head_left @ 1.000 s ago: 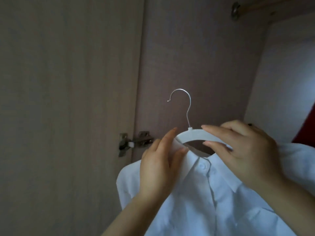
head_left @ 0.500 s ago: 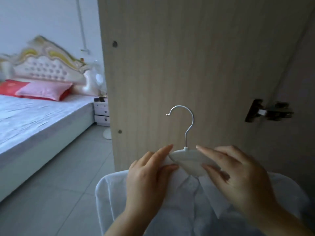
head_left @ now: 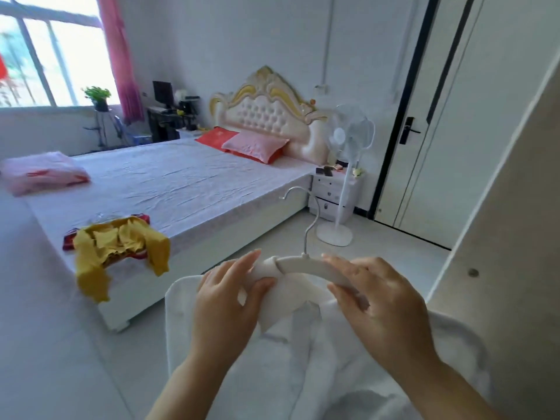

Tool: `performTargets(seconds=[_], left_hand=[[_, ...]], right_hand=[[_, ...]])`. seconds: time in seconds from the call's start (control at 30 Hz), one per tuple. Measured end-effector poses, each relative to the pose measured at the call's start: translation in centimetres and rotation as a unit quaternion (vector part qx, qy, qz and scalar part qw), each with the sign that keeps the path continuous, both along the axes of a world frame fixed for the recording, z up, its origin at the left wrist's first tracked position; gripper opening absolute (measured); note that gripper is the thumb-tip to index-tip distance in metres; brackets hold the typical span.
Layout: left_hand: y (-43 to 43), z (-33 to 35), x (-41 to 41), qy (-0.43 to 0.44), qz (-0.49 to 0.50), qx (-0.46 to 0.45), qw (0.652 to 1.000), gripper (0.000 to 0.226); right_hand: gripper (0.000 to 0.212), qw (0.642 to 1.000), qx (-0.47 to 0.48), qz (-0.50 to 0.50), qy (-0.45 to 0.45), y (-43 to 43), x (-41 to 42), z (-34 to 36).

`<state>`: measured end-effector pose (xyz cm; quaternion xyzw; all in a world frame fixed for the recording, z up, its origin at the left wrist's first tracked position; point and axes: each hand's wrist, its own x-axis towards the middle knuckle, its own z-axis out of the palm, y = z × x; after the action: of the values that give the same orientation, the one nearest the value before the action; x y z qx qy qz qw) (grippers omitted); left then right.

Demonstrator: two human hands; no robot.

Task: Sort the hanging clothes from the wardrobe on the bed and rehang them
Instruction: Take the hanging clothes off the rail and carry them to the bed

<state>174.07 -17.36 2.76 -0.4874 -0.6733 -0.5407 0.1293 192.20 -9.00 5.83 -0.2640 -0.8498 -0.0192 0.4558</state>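
One yellow top (head_left: 121, 244) is lying on the near corner of the bed (head_left: 181, 183) in the head view. I am holding the white shirt (head_left: 303, 365) above the floor (head_left: 60, 344), my left hand (head_left: 224, 301) pinching its collar and my right hand (head_left: 381, 307) pinching its hanger (head_left: 306, 263). Sorting is looking barely started, with rehanging all ahead.

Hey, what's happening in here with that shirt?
A person faces the bed, holding a white shirt on a white hanger with both hands. The left hand grips the shirt's collar where it wraps one end of the hanger; the right hand pinches the hanger's other arm. The shirt is not yet laid down. A yellow garment already lies on the bed's near corner.
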Motion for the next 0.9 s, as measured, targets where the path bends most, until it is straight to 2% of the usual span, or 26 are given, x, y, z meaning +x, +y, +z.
performTargets(seconds=[0.13, 0.33, 0.6, 0.9], left_hand=[[-0.3, -2.1, -8.5, 0.022, 0.053, -0.014, 0.998, 0.038], [0.7, -4.5, -18.9, 0.027, 0.110, -0.056, 0.992, 0.025], [3.4, -7.2, -28.1, 0.005, 0.184, -0.094, 0.978, 0.020], [10.2, -8.1, -38.9, -0.011, 0.274, -0.122, 0.954, 0.024]], right_hand=[[0.045, 0.998, -0.033, 0.048, 0.012, 2.5, -8.6, -1.4], [0.052, 0.994, -0.050, 0.098, 0.002, 5.8, -20.5, -3.6], [0.048, 0.985, -0.070, 0.155, -0.004, 10.8, -32.4, -6.1], [0.050, 0.961, -0.119, 0.249, -0.027, 20.4, -47.1, -8.3]])
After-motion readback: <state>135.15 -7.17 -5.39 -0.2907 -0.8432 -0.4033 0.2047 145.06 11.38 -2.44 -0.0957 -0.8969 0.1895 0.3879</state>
